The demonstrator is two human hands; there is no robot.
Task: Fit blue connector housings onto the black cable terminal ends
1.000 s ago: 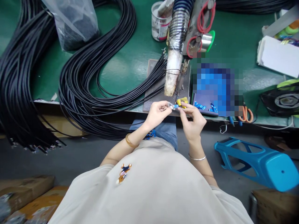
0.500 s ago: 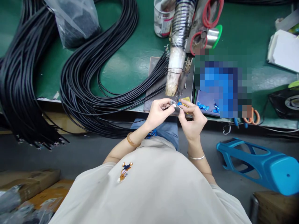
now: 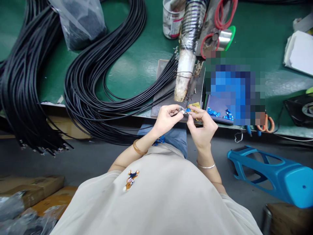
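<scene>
The left hand's (image 3: pixel 167 119) fingers pinch a small silvery piece (image 3: pixel 182 111) above the counter's (image 3: pixel 134 71) near edge; the right hand's (image 3: pixel 202 126) sit narrow at a blue piece (image 3: pixel 188 110), grip unclear. Best keep both steady.

I can read no text, brand, number or sign from my end. On the green table (image 3: pixel 124 76), well back from its near edge, I see a clear tub (image 3: pixel 168 28) with a white and pinkish-red label (image 3: pixel 176 26); its print is too small and blurred for me to make out.
</scene>
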